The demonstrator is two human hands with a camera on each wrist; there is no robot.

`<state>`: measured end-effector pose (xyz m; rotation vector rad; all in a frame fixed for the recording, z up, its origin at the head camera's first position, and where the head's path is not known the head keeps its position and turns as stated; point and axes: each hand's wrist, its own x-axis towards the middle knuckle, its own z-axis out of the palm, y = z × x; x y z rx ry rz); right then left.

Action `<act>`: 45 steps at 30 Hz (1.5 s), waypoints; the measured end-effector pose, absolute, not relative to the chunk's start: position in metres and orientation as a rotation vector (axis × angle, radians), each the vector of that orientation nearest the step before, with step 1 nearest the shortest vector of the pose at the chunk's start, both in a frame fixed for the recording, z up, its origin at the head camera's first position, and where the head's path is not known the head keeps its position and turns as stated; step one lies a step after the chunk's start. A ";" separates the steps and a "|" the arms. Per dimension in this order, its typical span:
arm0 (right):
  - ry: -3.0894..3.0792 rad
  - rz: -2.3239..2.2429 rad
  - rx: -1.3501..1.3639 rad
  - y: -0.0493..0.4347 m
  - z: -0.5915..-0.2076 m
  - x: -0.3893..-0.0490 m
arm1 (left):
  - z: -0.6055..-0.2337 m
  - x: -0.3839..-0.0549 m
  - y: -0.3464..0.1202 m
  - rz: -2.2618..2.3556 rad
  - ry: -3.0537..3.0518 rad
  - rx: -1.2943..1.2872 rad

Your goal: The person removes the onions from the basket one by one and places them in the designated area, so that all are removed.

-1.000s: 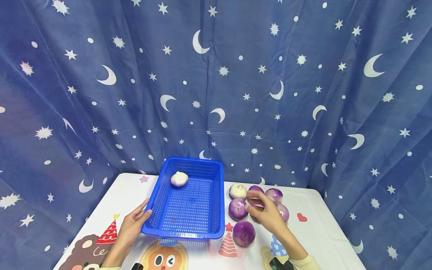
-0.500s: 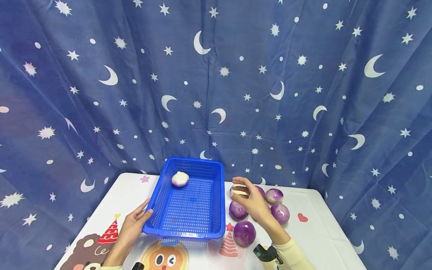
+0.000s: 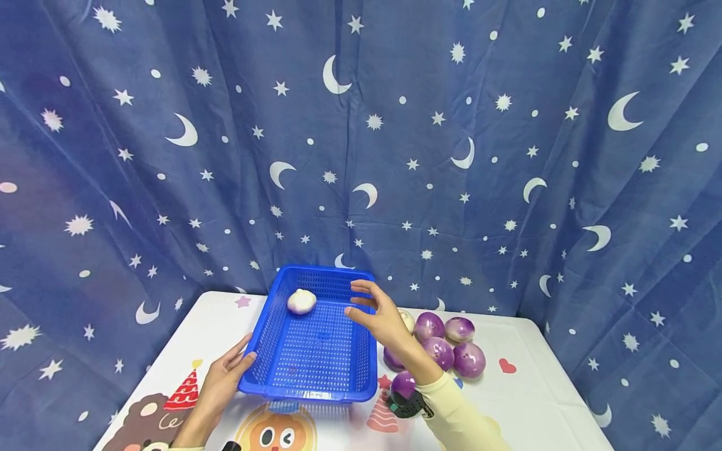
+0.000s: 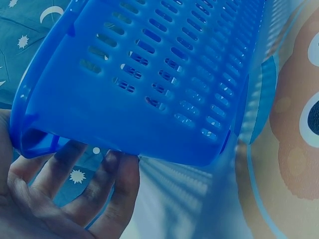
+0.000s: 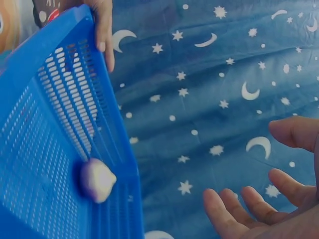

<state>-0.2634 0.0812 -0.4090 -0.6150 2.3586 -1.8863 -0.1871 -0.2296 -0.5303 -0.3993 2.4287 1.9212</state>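
My left hand [image 3: 221, 380] holds the near left side of the blue plastic basket [image 3: 269, 326], thumb at the rim. In the left wrist view, its fingers [image 4: 122, 181] curl beneath the rim. One purple-and-white turnip [image 3: 301, 302] sits in the basket's far left corner; in the right wrist view this turnip [image 5: 97, 180] shows its pale, pointed end. My right hand [image 3: 383, 316] hovers over the basket's right rim. Its fingers are spread and loosely bent around nothing. The right wrist view shows the same hand [image 5: 269, 206] apart from the basket.
Several glossy purple turnips [image 3: 438, 352] lie grouped on the table right of the basket, some partly hidden by my right arm. A white table cover [image 3: 530, 376] with cartoon prints lies beneath. A blue star-and-moon curtain [image 3: 395, 156] hangs behind the table.
My right hand has moved left from above the turnips to over the basket's right rim, with nothing in it. The left hand and the basket have stayed in place.
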 end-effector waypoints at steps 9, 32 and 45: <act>2.236 -1.921 -0.493 0.044 -0.418 -0.287 | -0.530 -0.187 -0.231 1.921 2.428 -0.397; 2.335 -1.746 -0.218 -0.026 -0.474 -0.345 | -0.531 -0.186 -0.231 1.957 2.430 -0.385; 2.439 -1.593 -0.232 -0.041 -0.510 -0.357 | -0.531 -0.185 -0.229 1.974 2.407 -0.411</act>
